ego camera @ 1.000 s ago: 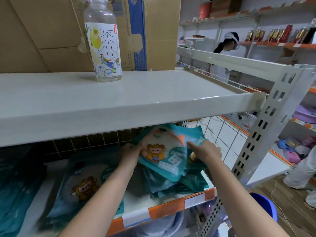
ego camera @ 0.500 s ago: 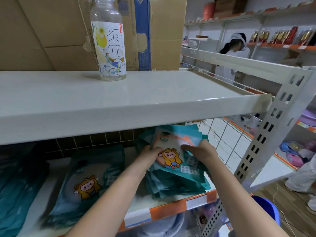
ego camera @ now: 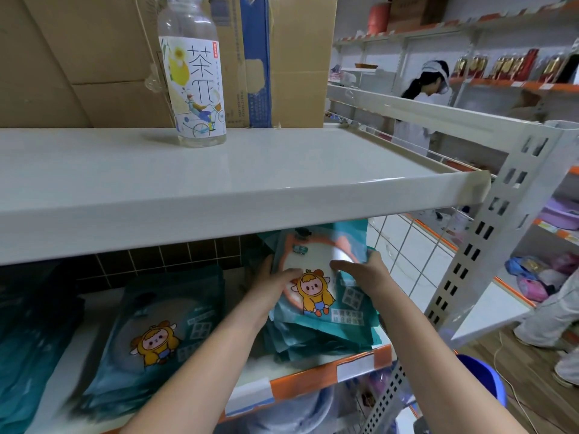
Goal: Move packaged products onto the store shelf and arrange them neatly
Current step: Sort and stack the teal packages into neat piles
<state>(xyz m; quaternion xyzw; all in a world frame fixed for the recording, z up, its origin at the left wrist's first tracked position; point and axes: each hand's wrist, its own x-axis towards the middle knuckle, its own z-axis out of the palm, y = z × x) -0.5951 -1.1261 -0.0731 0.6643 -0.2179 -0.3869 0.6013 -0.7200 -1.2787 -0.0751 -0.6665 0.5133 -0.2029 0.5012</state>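
Both hands meet on the top packet (ego camera: 316, 286) of the right-hand stack (ego camera: 326, 336), left hand (ego camera: 269, 289) at its left edge, right hand (ego camera: 363, 274) at its right. That stack sits on the lower shelf (ego camera: 300, 382), near its right end. Left of it lies another packet (ego camera: 156, 336). On the upper shelf (ego camera: 250, 189) stands a tea bottle (ego camera: 195, 86), cardboard boxes (ego camera: 94, 57) behind it.

Both arms outstretched, left hand (ego camera: 269, 289) and right hand (ego camera: 365, 275) gripping, thumbs uppermost

Shop: stocked display shelves (ego camera: 282, 195), price strips (ego camera: 332, 375)
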